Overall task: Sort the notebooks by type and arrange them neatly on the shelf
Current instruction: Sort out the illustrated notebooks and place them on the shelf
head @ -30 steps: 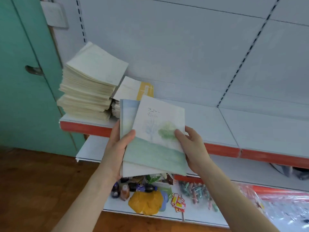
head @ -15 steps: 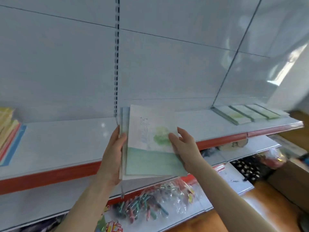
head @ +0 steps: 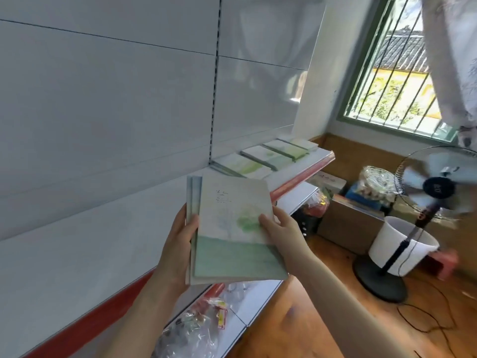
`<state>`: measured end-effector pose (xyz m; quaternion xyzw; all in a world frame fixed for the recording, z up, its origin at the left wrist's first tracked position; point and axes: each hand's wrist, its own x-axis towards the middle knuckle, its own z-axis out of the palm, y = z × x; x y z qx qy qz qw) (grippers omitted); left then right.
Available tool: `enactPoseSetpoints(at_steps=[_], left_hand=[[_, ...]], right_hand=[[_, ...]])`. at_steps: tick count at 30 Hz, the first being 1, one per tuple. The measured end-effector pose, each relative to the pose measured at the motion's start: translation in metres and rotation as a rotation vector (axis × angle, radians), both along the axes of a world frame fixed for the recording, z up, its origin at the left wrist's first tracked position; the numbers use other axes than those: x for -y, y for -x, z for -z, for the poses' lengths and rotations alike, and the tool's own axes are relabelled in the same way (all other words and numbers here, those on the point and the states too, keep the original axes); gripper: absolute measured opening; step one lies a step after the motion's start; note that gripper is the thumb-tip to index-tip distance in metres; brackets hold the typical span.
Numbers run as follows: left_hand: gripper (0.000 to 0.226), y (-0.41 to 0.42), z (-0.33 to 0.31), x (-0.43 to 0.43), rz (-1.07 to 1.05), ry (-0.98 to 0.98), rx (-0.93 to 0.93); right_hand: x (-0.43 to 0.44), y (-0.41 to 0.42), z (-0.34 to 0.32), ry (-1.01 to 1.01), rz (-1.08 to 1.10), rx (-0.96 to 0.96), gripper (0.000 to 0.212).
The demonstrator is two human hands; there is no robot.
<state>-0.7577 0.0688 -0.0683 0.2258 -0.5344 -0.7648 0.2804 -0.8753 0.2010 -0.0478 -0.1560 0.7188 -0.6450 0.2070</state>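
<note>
- Pale-green and cream covers marked the thin stack of paper notebooks [head: 232, 254] that we held near the centre of our view, lifted just in front of the shelf's edge and touching nothing but our hands.
- Our left hand [head: 178, 249] grasped the stack at its nine o'clock edge, thumb curled onto the front and fingers hidden behind.
- Our right hand [head: 281, 228] pinched the top notebook [head: 227, 218] at its three o'clock edge, thumb pressed on the cover beside a painted green tree, fingers tucked underneath.
- That top notebook sat shifted toward three o'clock, so blue-grey cover edges beneath it showed along the nine o'clock side.
- We saw the white metal shelf [head: 77, 249] with its red front strip run from seven o'clock up toward one o'clock.
- At one o'clock from the stack, a row of green-and-white notebooks [head: 260, 161] lay flat and side by side on the shelf's far end, well apart from our hands.
- At six o'clock, a lower white shelf [head: 254, 302] carried clear plastic packets of small coloured goods [head: 196, 329].
- At three o'clock stood a black pedestal fan [head: 436, 188], blades blurred, its pole crossing in front of a round white bucket [head: 387, 244] on the wooden floor [head: 296, 321].
- We noted a brown cardboard box [head: 343, 226] between shelf and bucket, and a green-framed barred window [head: 387, 73] at two o'clock.
</note>
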Motion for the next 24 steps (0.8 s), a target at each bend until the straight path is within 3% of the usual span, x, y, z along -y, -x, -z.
enactPoseSetpoints(at_steps=[14,16,24], left_hand=[[0.031,0.249,0.008,0.054,0.157,-0.044,0.028],[0.031,0.277,0.01,0.057,0.143,-0.048,0.035],[0.031,0.387,0.022,0.06,-0.034,-0.015,0.048]], right_hand=[[0.037,0.225,0.003,-0.045,0.133,0.044,0.014],[0.041,0.256,0.006,-0.049,0.128,0.048,0.007],[0.054,0.39,0.019,-0.025,-0.015,0.06,0.025]])
